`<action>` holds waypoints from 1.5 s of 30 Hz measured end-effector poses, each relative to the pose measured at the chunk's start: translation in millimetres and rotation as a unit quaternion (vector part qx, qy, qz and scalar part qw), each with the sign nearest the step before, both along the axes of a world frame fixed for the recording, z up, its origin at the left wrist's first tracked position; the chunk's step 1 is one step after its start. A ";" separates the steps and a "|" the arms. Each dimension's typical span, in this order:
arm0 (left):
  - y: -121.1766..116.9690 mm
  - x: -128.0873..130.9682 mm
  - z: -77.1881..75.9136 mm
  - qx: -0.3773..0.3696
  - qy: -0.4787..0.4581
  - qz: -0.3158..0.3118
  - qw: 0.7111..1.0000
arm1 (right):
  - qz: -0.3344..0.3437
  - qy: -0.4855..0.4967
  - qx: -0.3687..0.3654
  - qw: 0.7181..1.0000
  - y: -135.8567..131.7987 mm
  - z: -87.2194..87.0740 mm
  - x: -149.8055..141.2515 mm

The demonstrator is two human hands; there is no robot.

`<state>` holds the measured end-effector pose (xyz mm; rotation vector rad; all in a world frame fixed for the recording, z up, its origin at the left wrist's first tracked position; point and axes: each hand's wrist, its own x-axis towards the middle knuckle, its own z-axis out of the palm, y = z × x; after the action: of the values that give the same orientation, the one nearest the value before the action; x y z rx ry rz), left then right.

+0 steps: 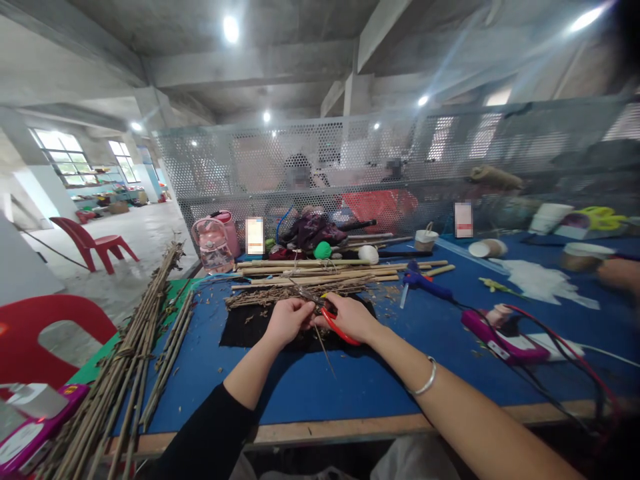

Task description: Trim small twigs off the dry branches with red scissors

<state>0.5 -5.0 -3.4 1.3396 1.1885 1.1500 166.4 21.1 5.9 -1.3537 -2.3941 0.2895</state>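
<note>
At the far left, a red chair stood by the blue surface, and a long bundle of dry sticks lay at about eight o'clock from the hands, with a few loose stems just beside it. Nearer the middle, a pile of twigs lay on a black cloth, towards eleven o'clock.

The left hand had its grip closed to a pinch, apparently on a thin stick. The stick lay right at the fingertips of that grip, its free end trailing towards five o'clock. Just right of it was the red-handled cutter, its metal end pointing towards ten o'clock. The right hand had its grip wrapped round the handles; how far the blades stood apart could not be told.

The step in hand looked like bringing cutter and stick together. Any closing of the blades would have called for a steady stick and left fingertips clear of the edges.

Further right, a blue glue gun lay at about two o'clock from the right hand, and a purple power strip between three and four o'clock.
</note>
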 end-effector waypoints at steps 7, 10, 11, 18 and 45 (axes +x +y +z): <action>-0.1 -0.9 1.6 0.001 -0.012 0.001 1.000 | -0.022 -0.028 -0.005 0.999 3.5 -2.4 1.5; 1.6 -0.3 0.1 -0.010 -0.051 -0.006 0.999 | -0.022 -0.038 0.003 0.999 6.5 -3.2 2.7; 2.4 -0.1 -0.7 -0.014 -0.067 -0.009 0.998 | -0.022 -0.041 0.006 0.999 7.1 -3.5 2.9; 6.0 0.0 -5.3 -0.027 -0.110 -0.018 0.993 | -0.006 -0.030 -0.013 0.999 5.3 -4.0 2.8; -0.1 4.4 1.1 -0.074 -0.073 -0.026 0.994 | -0.009 0.041 -0.046 0.998 2.9 -10.0 -4.3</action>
<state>4.8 -5.0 -2.4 1.1490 1.1054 1.0826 162.1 24.0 -4.1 -1.3764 -2.3255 0.4457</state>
